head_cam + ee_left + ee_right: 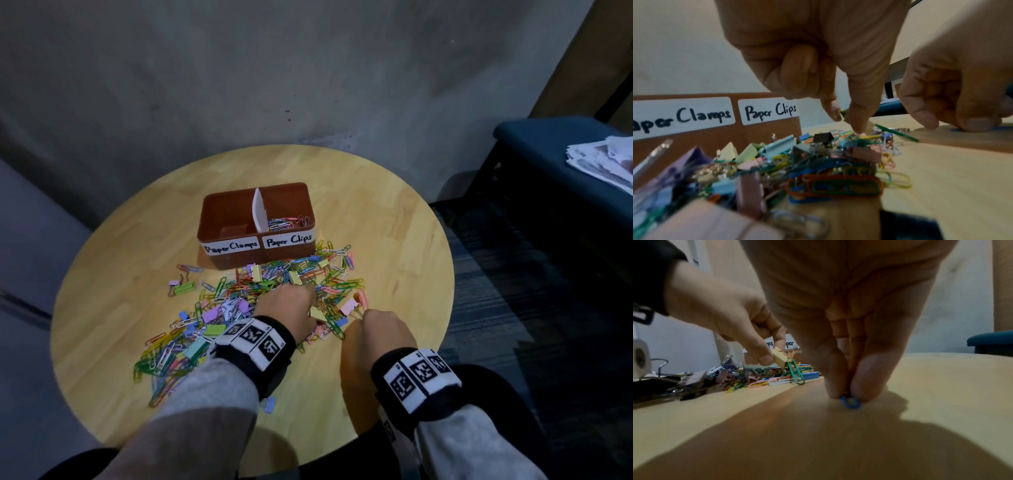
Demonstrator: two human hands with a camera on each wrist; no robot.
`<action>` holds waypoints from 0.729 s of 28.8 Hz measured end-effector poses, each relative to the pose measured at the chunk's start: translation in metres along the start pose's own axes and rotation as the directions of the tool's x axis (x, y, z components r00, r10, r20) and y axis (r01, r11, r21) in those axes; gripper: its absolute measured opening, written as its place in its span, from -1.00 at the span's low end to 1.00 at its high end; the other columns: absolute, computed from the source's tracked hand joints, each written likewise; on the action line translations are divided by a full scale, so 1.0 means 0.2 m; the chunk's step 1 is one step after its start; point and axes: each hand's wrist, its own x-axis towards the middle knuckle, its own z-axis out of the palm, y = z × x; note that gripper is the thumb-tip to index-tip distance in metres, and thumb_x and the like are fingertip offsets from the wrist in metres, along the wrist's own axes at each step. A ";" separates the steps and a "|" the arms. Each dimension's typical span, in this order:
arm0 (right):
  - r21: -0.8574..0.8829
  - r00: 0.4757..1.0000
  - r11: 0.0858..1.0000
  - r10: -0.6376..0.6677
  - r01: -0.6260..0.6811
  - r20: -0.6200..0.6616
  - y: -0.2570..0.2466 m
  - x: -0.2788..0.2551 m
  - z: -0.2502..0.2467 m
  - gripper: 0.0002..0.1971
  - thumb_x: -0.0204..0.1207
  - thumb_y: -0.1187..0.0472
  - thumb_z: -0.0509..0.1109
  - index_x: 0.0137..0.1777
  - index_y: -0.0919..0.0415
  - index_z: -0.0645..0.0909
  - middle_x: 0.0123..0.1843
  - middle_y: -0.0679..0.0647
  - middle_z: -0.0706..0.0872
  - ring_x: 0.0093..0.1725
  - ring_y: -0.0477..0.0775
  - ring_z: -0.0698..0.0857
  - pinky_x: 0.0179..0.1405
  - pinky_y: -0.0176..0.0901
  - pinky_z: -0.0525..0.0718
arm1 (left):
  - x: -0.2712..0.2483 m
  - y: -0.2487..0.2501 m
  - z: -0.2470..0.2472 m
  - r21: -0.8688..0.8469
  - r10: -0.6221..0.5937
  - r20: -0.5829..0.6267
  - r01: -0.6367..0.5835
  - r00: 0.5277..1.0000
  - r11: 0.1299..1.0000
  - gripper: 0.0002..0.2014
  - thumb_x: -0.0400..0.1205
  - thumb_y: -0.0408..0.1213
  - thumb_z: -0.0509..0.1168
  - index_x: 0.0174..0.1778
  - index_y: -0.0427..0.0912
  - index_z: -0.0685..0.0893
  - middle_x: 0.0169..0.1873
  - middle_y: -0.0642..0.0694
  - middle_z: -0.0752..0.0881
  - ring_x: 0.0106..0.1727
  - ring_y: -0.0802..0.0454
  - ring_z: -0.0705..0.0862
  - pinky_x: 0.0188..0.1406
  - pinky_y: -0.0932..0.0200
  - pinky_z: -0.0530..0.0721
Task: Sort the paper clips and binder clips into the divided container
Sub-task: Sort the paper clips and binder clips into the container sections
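A brown divided container [226, 255] stands at the table's middle, labelled "Paper Clamps" on the left and "Paper Clips" on the right. Several paper clips lie in its right compartment [291, 222]. A mixed pile of coloured paper clips and binder clips [239, 308] spreads in front of it. My left hand [287, 308] pinches a pale yellow binder clip [780, 358] just above the pile, and a green paper clip [796, 373] hangs from it. My right hand [373, 332] pinches a blue paper clip [851, 402] against the bare table, right of the pile.
The round wooden table [394, 222] has bare wood right of the pile and behind the container. A blue bench [548, 144] with papers [606, 161] stands to the right. A lone blue binder clip [269, 404] lies beside my left sleeve.
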 end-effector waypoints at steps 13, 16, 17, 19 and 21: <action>-0.014 0.997 0.997 -0.073 0.073 0.036 -0.01 -0.03 -0.01 -0.70 0.63 0.43 0.10 0.30 0.34 0.49 0.25 0.26 0.66 0.23 0.26 0.65 0.10 -0.05 0.56 | -0.20 -0.03 -0.06 -0.087 0.003 0.007 -0.003 1.000 0.996 -0.76 0.58 -0.07 0.43 0.14 0.04 0.66 0.08 0.00 0.73 0.10 -0.02 0.66 -0.16 0.19 0.47; 0.130 0.994 0.985 -0.107 0.111 -0.037 -0.02 -0.03 0.02 -0.70 0.60 0.32 0.19 0.30 0.17 0.53 0.23 0.15 0.66 0.22 0.21 0.65 0.12 -0.07 0.57 | -0.25 -0.02 -0.06 -0.131 -0.002 -0.067 -0.007 0.998 0.991 -0.77 0.58 -0.08 0.43 0.14 0.07 0.65 -0.11 0.04 0.72 -0.10 0.05 0.63 -0.23 0.21 0.43; 0.238 0.990 0.962 -0.119 0.134 -0.077 -0.02 -0.03 0.03 -0.68 0.55 0.30 0.24 0.29 0.10 0.56 0.21 0.10 0.68 0.22 0.19 0.65 0.14 -0.10 0.58 | -0.26 -0.02 -0.06 -0.153 -0.002 -0.088 -0.011 0.996 0.988 -0.77 0.57 -0.08 0.44 0.12 0.07 0.65 -0.20 0.06 0.68 -0.17 0.08 0.59 -0.24 0.22 0.43; 0.489 0.985 0.855 -0.157 0.173 -0.072 -0.04 -0.02 0.06 -0.59 0.47 0.34 0.31 0.31 0.05 0.59 0.16 0.04 0.72 0.20 0.10 0.67 0.17 -0.16 0.61 | -0.28 -0.01 -0.05 -0.189 -0.001 -0.119 -0.021 0.993 0.982 -0.78 0.55 -0.07 0.46 0.08 0.08 0.65 -0.30 0.11 0.61 -0.24 0.11 0.58 -0.26 0.23 0.44; 0.716 0.973 0.687 -0.225 0.121 0.051 -0.05 -0.02 0.07 -0.57 0.38 0.48 0.37 0.22 0.13 0.62 0.01 0.04 0.71 0.09 0.05 0.67 0.08 -0.16 0.60 | -0.30 -0.01 -0.05 -0.222 -0.010 -0.146 -0.023 0.989 0.975 -0.79 0.54 -0.09 0.47 0.05 0.08 0.65 -0.39 0.13 0.57 -0.28 0.11 0.57 -0.29 0.22 0.45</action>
